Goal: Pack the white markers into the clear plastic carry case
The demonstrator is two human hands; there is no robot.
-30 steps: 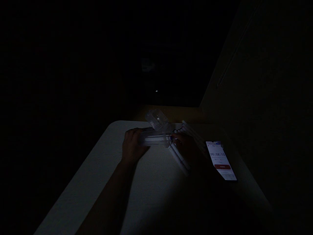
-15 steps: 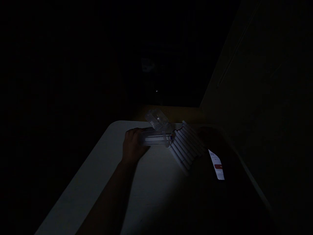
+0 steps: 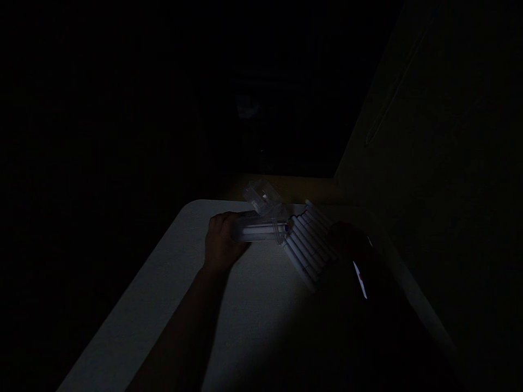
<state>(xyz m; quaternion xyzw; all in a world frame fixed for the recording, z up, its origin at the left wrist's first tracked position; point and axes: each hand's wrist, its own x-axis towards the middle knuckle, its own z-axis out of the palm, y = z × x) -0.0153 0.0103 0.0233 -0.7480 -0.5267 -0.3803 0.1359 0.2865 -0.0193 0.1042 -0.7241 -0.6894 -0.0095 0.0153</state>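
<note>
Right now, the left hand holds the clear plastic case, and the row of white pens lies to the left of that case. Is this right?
No: the row of white pens lies to the right of the clear plastic case, as the head view shows. The left hand holds it.

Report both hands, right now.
Left hand: holding the clear plastic case.
Right hand: by the right side of the white pens; too dark to tell whether open, closed or holding one.

Right fingers [image 3: 336,231] mostly in shadow, grip unclear
</note>
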